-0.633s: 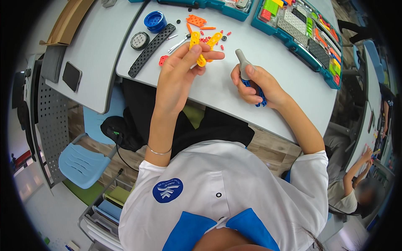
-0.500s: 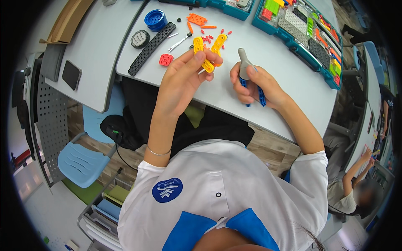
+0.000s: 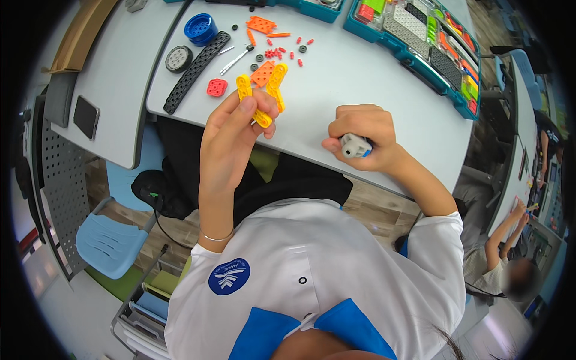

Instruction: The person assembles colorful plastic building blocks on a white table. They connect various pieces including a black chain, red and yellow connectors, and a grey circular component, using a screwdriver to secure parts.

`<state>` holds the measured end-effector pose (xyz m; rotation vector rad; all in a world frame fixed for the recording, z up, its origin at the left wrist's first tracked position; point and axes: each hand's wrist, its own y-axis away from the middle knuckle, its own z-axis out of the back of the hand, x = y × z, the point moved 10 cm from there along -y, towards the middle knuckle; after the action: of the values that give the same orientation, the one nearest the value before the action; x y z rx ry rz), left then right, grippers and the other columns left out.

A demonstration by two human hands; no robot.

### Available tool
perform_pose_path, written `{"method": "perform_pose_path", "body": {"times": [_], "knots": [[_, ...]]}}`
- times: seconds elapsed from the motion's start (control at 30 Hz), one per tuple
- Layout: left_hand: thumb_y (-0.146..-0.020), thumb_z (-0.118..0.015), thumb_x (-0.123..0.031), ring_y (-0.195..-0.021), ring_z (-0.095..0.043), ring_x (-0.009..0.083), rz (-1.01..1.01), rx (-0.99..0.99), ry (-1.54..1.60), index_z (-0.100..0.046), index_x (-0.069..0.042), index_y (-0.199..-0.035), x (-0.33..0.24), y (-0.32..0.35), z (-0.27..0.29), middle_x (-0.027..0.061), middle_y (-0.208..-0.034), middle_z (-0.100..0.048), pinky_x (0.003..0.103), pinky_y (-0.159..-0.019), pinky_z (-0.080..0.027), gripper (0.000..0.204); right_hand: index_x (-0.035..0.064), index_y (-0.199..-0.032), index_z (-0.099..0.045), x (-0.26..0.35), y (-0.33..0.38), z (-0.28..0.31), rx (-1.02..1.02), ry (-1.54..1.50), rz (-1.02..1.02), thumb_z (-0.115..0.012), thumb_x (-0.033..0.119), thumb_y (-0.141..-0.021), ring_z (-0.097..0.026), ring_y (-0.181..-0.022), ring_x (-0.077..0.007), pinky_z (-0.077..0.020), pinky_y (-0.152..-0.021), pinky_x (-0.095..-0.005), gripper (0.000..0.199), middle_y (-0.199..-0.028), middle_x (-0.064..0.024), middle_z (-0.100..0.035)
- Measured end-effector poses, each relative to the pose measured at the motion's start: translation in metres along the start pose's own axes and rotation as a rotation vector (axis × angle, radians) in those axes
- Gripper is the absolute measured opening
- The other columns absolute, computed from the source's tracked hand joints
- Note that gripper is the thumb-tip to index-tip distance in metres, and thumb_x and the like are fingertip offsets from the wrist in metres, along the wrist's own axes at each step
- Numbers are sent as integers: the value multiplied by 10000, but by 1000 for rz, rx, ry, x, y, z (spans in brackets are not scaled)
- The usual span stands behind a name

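My left hand [image 3: 231, 129] is closed, its thumb and fingers pinching a yellow slotted building beam [image 3: 244, 87]. A second yellow beam [image 3: 276, 84] rises from behind the same fingers; whether the two are joined is hidden. My right hand [image 3: 366, 126] is wrapped in a fist round a grey-and-blue hand tool [image 3: 355, 146], like pliers, over the table's near edge. Its grey end points toward me, and the fist covers most of the blue handles. Just beyond my left hand lie an orange perforated plate [image 3: 262, 73] and several small red pins [image 3: 277, 54].
Left on the table are a long dark perforated beam [image 3: 195, 72], a blue wheel hub [image 3: 200, 29], a grey wheel [image 3: 179, 59] and a red square block [image 3: 216, 87]. A teal parts case [image 3: 414, 51] stands far right. A phone [image 3: 86, 116] rests on the adjoining table.
My left hand has drawn back toward me with the yellow beams, uncovering the orange plate. My right hand has turned over, swinging the tool's grey end from pointing away to pointing toward me.
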<state>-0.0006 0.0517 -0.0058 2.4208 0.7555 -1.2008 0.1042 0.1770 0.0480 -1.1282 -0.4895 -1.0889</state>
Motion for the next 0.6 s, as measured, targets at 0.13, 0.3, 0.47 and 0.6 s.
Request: {"method": "perform_pose_path", "body": {"times": [0.13, 0.3, 0.47, 0.6], "knots": [[-1055, -515, -245, -909, -561, 145, 27, 59, 24, -631, -3, -1017, 5, 3, -14, 98, -1003, -633, 292, -746, -452, 271, 67, -825, -661, 2, 3, -2, -11, 45, 52, -859, 90, -705, -567, -582, -229, -410, -507, -321, 233, -676, -60, -586], [-1055, -520, -259, -899, -584, 143, 43, 138, 11, -635, 8, -1016, 4, 8, -31, 110, -1000, -647, 292, -730, -482, 293, 57, -861, -665, -4, 7, -6, -20, 35, 86, -860, 93, -695, -576, -623, -240, -425, -539, -330, 259, -705, -63, -586], [-1046, -551, -257, -825, -611, 148, 76, 209, 38, -636, 25, -1034, 4, 15, -41, 127, -955, -662, 277, -682, -513, 295, 37, -956, -667, 3, 2, -10, -29, 35, 153, -854, 84, -684, -606, -710, -265, -466, -604, -335, 334, -811, -81, -631], [-1039, -573, -260, -790, -628, 147, 113, 184, 30, -634, 36, -1075, 7, 16, -44, 130, -917, -675, 276, -679, -515, 304, 34, -983, -665, 5, 2, -10, -22, 74, 172, -853, 112, -688, -614, -720, -270, -476, -609, -337, 358, -833, -87, -643]]}}
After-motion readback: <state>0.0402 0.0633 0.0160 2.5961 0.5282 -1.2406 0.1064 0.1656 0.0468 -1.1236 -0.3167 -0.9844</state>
